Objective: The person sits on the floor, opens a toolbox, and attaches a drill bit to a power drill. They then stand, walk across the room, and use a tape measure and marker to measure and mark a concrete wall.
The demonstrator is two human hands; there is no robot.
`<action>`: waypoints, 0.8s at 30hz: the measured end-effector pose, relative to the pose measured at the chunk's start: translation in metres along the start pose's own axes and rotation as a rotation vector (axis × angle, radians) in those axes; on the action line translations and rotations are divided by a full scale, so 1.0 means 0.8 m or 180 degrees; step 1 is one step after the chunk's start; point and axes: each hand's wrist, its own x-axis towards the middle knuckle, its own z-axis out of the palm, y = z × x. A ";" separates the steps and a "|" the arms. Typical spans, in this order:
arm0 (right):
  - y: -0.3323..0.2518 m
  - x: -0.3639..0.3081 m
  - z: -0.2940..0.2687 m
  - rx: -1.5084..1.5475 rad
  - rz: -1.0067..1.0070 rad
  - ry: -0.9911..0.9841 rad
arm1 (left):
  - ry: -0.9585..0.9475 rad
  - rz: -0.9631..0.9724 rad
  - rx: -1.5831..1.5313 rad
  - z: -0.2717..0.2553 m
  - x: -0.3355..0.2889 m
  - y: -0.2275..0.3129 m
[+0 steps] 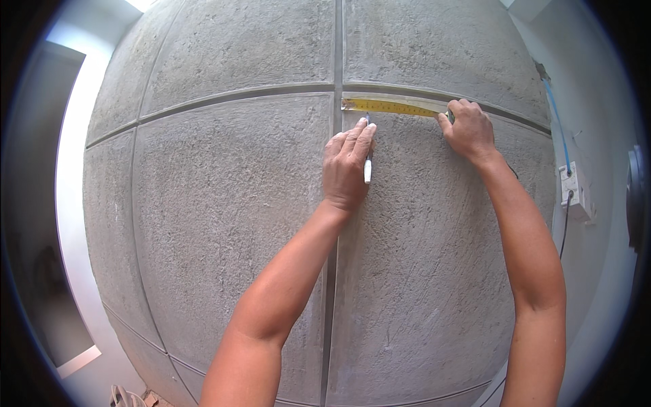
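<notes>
A yellow tape measure (393,107) is pulled out along the grey textured wall panel (427,230), just below a horizontal groove. Its metal end lies close to the vertical groove. My right hand (469,129) is closed round the case at the tape's right end, and the fingers hide most of the case. Below the tape's left part, my left hand (349,163) grips a white marker (367,169), its blue tip end pointing up near the tape's lower edge. Whether the tip touches the wall I cannot tell.
Grooves (338,47) divide the wall into large panels. At the right, a white socket box (575,192) has a blue cable (557,122) and a black cable plugged in. A white-framed opening (71,203) stands at the left. Something beige and coiled (125,397) lies at the lower left.
</notes>
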 end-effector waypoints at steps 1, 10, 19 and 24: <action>0.000 0.000 0.000 -0.0009 -0.0008 0.0008 | 0.0001 0.0002 -0.0001 0.001 0.000 0.000; -0.004 0.001 -0.003 -0.0018 0.0098 -0.0129 | 0.0040 -0.0007 -0.0042 0.002 0.000 0.000; -0.003 0.000 0.000 -0.0021 0.0051 -0.0050 | 0.0172 -0.0041 -0.0130 0.003 -0.002 -0.002; -0.001 0.002 -0.001 -0.0027 0.0042 -0.0092 | 0.0301 -0.0046 -0.0299 0.001 -0.001 -0.002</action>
